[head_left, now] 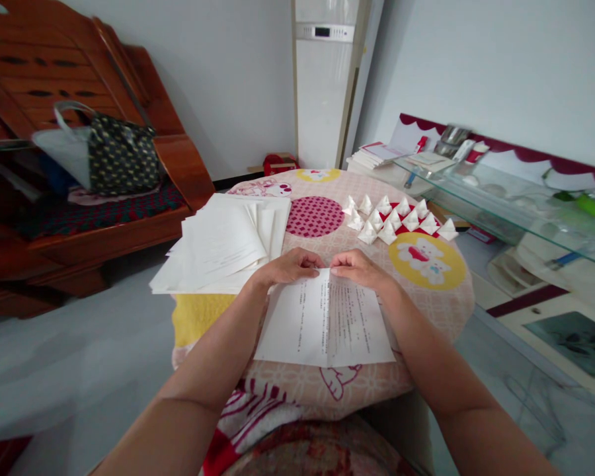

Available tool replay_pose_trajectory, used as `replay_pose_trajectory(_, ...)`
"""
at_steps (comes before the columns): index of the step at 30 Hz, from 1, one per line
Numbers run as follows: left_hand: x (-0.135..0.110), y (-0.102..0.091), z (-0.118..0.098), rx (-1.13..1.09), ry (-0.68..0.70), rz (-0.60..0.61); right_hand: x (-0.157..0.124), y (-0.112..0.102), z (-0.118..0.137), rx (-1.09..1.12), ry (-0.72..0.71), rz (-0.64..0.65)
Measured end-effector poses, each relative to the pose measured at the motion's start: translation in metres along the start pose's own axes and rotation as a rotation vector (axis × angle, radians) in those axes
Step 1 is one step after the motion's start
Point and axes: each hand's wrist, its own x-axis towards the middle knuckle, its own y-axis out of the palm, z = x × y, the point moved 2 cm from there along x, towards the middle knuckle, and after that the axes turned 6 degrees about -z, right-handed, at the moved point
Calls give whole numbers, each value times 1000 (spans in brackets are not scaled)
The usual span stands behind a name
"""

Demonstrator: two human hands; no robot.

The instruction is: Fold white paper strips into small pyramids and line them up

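Note:
A printed sheet of paper (297,330) lies before me on the cloth-covered table, with a crease running down its middle. My left hand (297,264) pinches its far edge just left of the crease. On the other side of the crease, my right hand (353,266) grips the same edge between thumb and fingers. Beyond my left hand is a loose pile of white paper (223,244), some sheets fanned out. Several small folded paper pieces (387,231) with pointed tops stand in rows at the far right of the table.
The round table wears a patterned pink tablecloth (297,390). A glass-topped cabinet (515,205) with cups and papers stands at the right. On the left, a wooden bench (178,158) holds a dark patterned bag (121,155). A tall white air conditioner (322,92) stands behind.

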Motion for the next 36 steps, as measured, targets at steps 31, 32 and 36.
replay_pose_trajectory(31, 8, 20, -10, -80, -81, -156, -5, 8, 4, 87, 62, -72)
replay_pose_trajectory(32, 8, 20, -10, -80, -77, -165, -5, 8, 3, 86, 60, -83)
replay_pose_trajectory(36, 8, 17, -8, -57, -64, -145, -5, 6, -2, 70, 60, -112)
